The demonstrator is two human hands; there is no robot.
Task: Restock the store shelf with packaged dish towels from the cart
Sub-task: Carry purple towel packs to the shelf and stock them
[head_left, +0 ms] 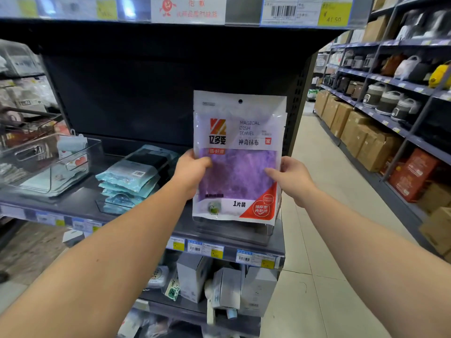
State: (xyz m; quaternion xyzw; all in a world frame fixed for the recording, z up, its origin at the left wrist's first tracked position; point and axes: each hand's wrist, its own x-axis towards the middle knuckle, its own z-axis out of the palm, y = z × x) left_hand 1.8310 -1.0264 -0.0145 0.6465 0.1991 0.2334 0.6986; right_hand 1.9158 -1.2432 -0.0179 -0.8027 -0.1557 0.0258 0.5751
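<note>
A purple dish towel pack (238, 132) stands upright at the right end of the dark shelf (73, 206), its lower edge inside a clear bin (234, 234). More packs seem to stand right behind it. My left hand (191, 173) grips its left edge, thumb on the front. My right hand (291, 178) grips its right edge in the same way. A stack of teal and dark dish towel packs (131, 178) lies flat on the shelf to the left. The cart is not in view.
A clear plastic organizer (48, 159) sits at the shelf's left end. Price tags (205, 250) line the shelf edge, with boxed goods (224, 286) below. An aisle of pale floor tiles (324, 181) runs to the right, past shelves of rice cookers (388, 103) and cardboard boxes (361, 137).
</note>
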